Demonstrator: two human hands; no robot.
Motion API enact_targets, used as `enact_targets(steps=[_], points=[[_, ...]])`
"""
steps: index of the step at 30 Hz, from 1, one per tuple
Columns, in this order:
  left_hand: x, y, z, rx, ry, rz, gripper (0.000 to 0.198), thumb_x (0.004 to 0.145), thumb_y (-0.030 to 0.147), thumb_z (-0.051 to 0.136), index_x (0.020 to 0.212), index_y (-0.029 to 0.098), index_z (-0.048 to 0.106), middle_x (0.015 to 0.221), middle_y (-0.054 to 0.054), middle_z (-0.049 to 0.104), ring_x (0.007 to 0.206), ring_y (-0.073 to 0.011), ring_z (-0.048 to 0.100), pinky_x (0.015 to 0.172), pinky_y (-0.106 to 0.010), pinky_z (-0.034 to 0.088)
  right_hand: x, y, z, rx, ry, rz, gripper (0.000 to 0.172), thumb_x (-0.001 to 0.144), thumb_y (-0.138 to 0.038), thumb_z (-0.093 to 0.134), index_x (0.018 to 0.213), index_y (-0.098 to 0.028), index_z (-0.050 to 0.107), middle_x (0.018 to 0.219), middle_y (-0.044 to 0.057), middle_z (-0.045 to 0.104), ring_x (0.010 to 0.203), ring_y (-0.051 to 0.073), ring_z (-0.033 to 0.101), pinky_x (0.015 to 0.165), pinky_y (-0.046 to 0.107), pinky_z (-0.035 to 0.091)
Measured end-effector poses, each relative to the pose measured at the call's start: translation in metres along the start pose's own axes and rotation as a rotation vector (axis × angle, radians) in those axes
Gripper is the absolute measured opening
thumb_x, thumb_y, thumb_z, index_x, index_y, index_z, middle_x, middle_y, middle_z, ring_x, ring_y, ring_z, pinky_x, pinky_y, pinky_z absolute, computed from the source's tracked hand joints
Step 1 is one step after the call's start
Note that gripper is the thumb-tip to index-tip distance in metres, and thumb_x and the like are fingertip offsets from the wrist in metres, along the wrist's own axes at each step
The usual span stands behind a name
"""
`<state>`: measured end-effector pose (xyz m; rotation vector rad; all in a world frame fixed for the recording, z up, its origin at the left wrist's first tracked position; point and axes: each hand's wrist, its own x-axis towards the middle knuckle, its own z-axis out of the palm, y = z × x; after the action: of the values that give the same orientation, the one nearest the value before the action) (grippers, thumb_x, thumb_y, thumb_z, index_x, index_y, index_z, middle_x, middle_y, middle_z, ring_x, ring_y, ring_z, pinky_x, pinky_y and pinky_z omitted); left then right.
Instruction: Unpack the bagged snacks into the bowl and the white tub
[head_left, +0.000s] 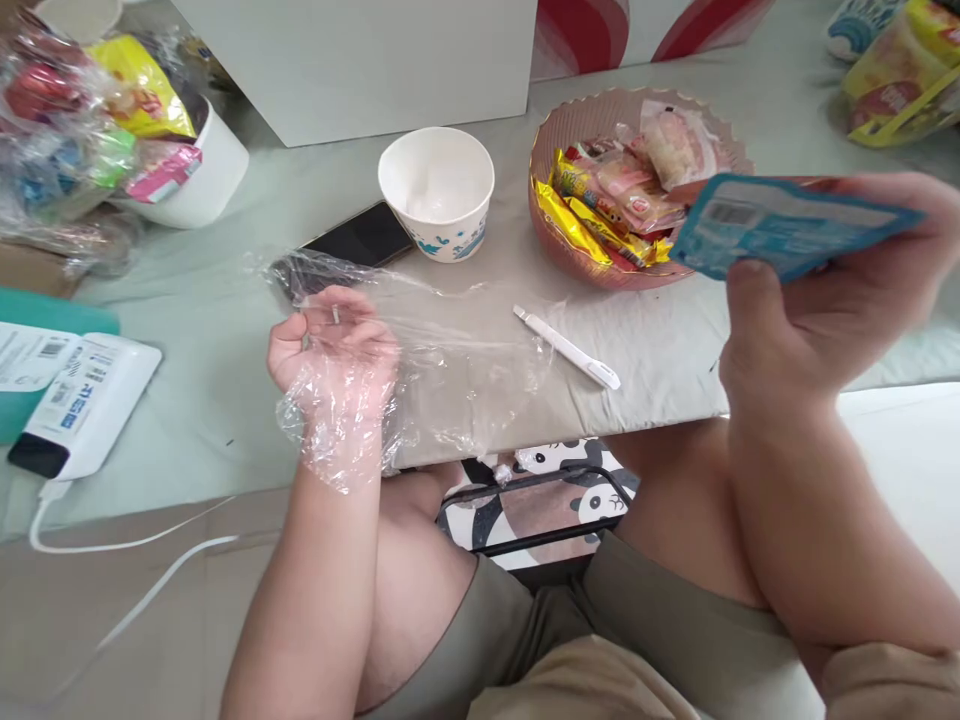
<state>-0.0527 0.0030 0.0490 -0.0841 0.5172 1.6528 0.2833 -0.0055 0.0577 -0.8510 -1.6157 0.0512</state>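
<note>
My right hand [817,300], raised at the right, grips a blue packet [780,225] with a barcode on its white panel. The thumb presses on its lower edge. My left hand [334,345] is palm up with its fingers curled in, over the table. A clear plastic bag [465,370] wraps around this hand and wrist and spreads to the right over the table. Close to the bag's right side lies a white utility knife [568,348]. Behind the left hand are a dark phone [360,235] and a white paper bowl [439,190].
A pink ribbed bowl [551,150] holds several wrapped snacks. At the left, a white tub [221,175] overflows with packets near a white device [101,390] with a cable. A white box [375,60] stands behind. A panda-print item [540,500] is below the table edge.
</note>
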Motion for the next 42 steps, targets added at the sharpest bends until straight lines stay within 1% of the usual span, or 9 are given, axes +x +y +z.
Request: enact_targets(steps=[7,15,20,23,27,35,37,39,42], points=[[-0.003,-0.012,0.012,-0.048,0.070,0.008,0.010,0.069,0.021,0.049,0.071,0.023,0.040,0.063,0.001,0.065,0.053,-0.0072,0.067,0.039,-0.013,0.038,-0.005,0.032,-0.006,-0.542,-0.195,0.038,0.050,0.082,-0.009,0.054,0.124,-0.030,0.075,0.131,0.008,0.062,0.131,0.031,0.056,0.114,0.060,0.043],[-0.007,-0.012,0.016,-0.039,0.065,-0.007,0.008,0.068,0.020,0.048,0.074,0.022,0.043,0.059,0.002,0.063,0.048,-0.0071,0.064,0.038,-0.012,0.038,-0.003,0.016,0.013,-0.591,-0.204,0.273,0.045,0.078,-0.016,0.054,0.118,-0.026,0.073,0.128,0.010,0.071,0.133,0.029,0.061,0.116,0.056,0.039],[-0.009,-0.011,0.017,-0.032,0.052,-0.052,0.007,0.069,0.022,0.050,0.075,0.022,0.045,0.063,0.001,0.064,0.052,-0.0062,0.065,0.037,-0.009,0.039,-0.001,0.008,0.012,-0.650,-0.224,0.370,0.032,0.087,-0.018,0.057,0.109,-0.027,0.079,0.130,0.011,0.073,0.144,0.041,0.053,0.118,0.071,0.026],[-0.009,-0.011,0.018,0.005,0.028,-0.072,0.008,0.070,0.021,0.051,0.075,0.021,0.045,0.066,0.000,0.064,0.054,-0.0058,0.065,0.037,-0.006,0.040,-0.008,-0.015,0.015,-0.545,-0.192,0.212,0.037,0.090,-0.024,0.060,0.124,-0.028,0.072,0.135,0.013,0.067,0.141,0.040,0.053,0.115,0.067,0.038],[-0.011,-0.009,0.016,0.000,-0.044,-0.110,0.010,0.071,0.022,0.053,0.079,0.021,0.046,0.069,0.000,0.063,0.058,-0.0044,0.065,0.038,0.000,0.040,-0.024,-0.047,0.032,-0.140,-0.371,0.127,0.049,0.094,-0.030,0.061,0.142,-0.027,0.054,0.131,0.014,0.066,0.126,0.032,0.063,0.107,0.054,0.055],[-0.018,-0.004,0.007,0.088,-0.322,-0.213,0.041,0.068,0.021,0.074,0.070,0.022,0.033,0.071,0.003,0.062,0.047,-0.0009,0.058,0.027,0.003,0.019,-0.040,-0.039,0.063,0.010,-0.677,0.308,0.075,0.093,-0.049,0.064,0.158,-0.023,0.036,0.161,0.017,0.049,0.155,0.036,0.043,0.126,0.060,0.040],[-0.018,-0.003,0.003,0.154,-0.358,-0.198,0.047,0.072,0.024,0.074,0.067,0.021,0.027,0.068,0.002,0.058,0.040,-0.0005,0.048,0.024,-0.001,0.015,-0.042,-0.043,0.068,-0.025,-0.744,0.271,0.063,0.089,-0.048,0.068,0.145,-0.024,0.052,0.158,0.015,0.054,0.159,0.040,0.034,0.128,0.065,0.032],[-0.016,0.001,0.001,0.239,-0.349,-0.149,0.048,0.076,0.029,0.071,0.065,0.020,0.025,0.067,0.001,0.056,0.038,-0.0010,0.040,0.022,-0.004,0.011,-0.043,-0.051,0.069,-0.079,-0.757,0.243,0.029,0.090,-0.039,0.067,0.115,-0.025,0.067,0.154,0.011,0.059,0.162,0.042,0.029,0.129,0.069,0.024],[-0.014,0.010,0.006,0.366,-0.291,-0.097,0.039,0.079,0.030,0.063,0.064,0.020,0.028,0.074,-0.002,0.061,0.043,-0.0033,0.048,0.024,-0.005,0.014,-0.039,-0.060,0.063,0.001,-0.697,0.302,0.008,0.094,-0.029,0.061,0.088,-0.023,0.062,0.127,0.008,0.075,0.144,0.036,0.056,0.123,0.062,0.038]])
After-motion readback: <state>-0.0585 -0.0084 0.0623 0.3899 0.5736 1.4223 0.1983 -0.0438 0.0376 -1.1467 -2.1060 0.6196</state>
